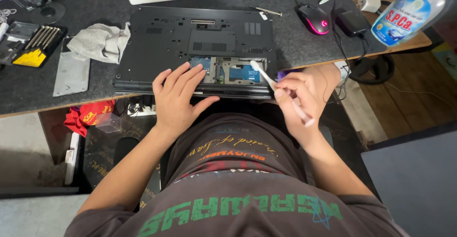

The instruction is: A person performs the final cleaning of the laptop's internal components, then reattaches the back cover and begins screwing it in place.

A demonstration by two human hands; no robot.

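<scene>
Your right hand pinches a white toothbrush, grip clenched on the handle; its long axis runs up and left, head resting at the open bay of the upturned laptop. Your left hand lies flat, released, on the laptop's near edge, just left of the bay.
</scene>
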